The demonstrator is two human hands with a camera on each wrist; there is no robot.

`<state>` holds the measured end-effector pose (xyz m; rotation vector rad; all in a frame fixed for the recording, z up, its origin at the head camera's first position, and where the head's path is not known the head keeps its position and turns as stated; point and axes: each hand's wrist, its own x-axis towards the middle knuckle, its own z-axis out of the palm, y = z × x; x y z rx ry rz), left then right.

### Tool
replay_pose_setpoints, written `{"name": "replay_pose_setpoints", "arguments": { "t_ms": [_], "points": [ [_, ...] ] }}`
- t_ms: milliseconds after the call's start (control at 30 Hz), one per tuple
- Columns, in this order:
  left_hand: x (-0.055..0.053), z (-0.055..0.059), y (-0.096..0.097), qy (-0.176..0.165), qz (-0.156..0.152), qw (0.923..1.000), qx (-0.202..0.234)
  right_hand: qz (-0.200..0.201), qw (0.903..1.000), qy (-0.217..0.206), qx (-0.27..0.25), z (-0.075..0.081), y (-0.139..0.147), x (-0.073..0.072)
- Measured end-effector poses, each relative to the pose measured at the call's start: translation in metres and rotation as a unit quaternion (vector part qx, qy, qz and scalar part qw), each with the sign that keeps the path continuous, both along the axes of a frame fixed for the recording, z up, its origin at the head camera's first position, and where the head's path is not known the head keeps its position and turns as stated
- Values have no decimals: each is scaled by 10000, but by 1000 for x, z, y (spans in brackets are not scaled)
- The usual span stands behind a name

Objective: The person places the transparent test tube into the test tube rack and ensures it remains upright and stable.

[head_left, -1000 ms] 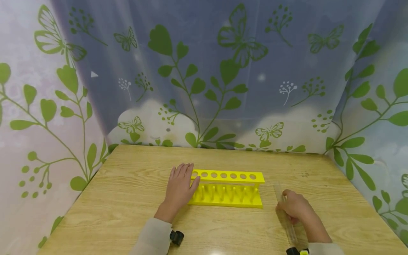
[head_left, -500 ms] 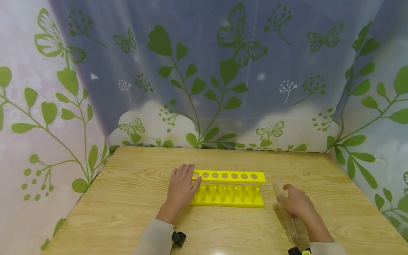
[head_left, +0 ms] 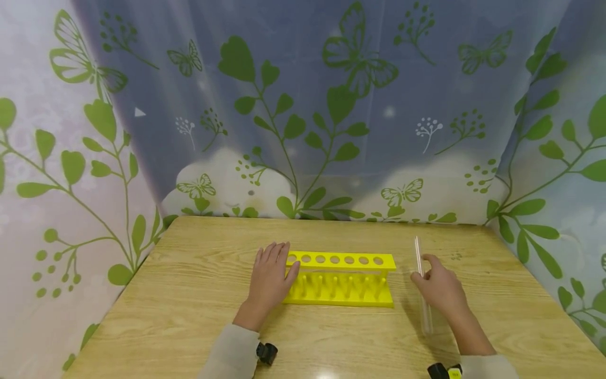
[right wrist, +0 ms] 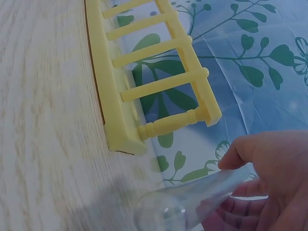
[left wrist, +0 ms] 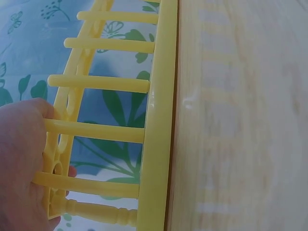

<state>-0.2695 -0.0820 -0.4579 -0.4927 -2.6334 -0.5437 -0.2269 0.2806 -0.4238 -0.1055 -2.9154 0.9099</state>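
Observation:
A yellow plastic test tube rack stands lengthwise on the wooden table, with a row of round holes on top and pegs below. My left hand holds its left end, the thumb in front and the fingers over the top bar; in the left wrist view fingertips show behind the rack. To the right of the rack, my right hand pinches a clear test tube between thumb and fingers. The tube is steeply tilted, and its rounded end points down toward the table in the right wrist view.
The light wooden table runs back to a hanging cloth printed with green leaves and butterflies. More printed cloth borders the left and right sides. Each wrist wears a small black camera.
My right hand has moved slightly up and away from me, bringing the test tube from a flatter slant to a more upright one. The left hand and the rack stay in place.

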Motion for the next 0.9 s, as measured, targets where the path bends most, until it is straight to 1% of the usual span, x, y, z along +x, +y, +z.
{"name": "replay_pose_setpoints", "arguments": {
  "t_ms": [267, 333, 400, 567, 800, 900],
  "points": [
    [1, 1, 1, 1, -30, 10000, 48, -11, 9994, 356, -36, 6, -1, -2],
    [1, 1, 0, 20, -29, 10000, 44, 4, 9988, 485, -58, 6, -1, -2],
    [2, 2, 0, 42, -15, 10000, 32, 21, 9975, 709, -57, 7, -1, -3],
    [2, 2, -1, 18, 18, 10000, -6, 2, 9911, 1331, -40, 9, -4, -6],
    [4, 4, -1, -21, 10, 10000, 20, -109, 9805, 1937, -301, 13, -9, -5],
    [3, 3, 0, 58, -23, 10000, 30, -158, 9749, 2180, -415, 14, -11, -4]
  ]
}}
